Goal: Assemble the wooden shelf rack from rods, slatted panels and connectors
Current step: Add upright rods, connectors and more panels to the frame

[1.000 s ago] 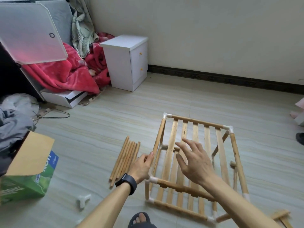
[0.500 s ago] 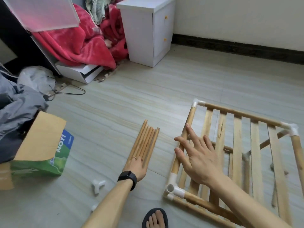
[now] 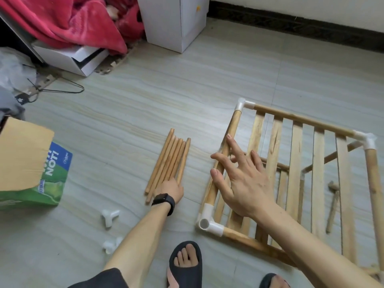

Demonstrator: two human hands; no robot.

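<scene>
We look down on a tiled floor (image 3: 187,84). The half-built rack (image 3: 301,119) lies flat at the right, its slatted panel (image 3: 297,163) facing up; white connectors cap its corners, one at the far left (image 3: 244,104), one at the far right (image 3: 365,141) and one at the near left (image 3: 207,224), the last with an open socket. The right hand (image 3: 243,183) is over the rack's left rail (image 3: 216,190); its fingers (image 3: 233,146) are spread and straight, pinching nothing; whether they touch the wood we cannot tell. To the left of the rack, apart from it, a bundle of loose rods (image 3: 168,161) lies side by side, running near to far. The left hand (image 3: 171,189), with a black watch (image 3: 163,201) on its wrist, covers the bundle's near ends; its fingers are hidden, so we cannot tell whether it grips the rods or merely rests on them. Two loose connectors (image 3: 110,217) (image 3: 111,244) lie near left of that forearm; a cardboard box (image 3: 31,163) stands further left; a red blanket (image 3: 62,21) and a white cabinet (image 3: 174,21) occupy the far side.
</scene>
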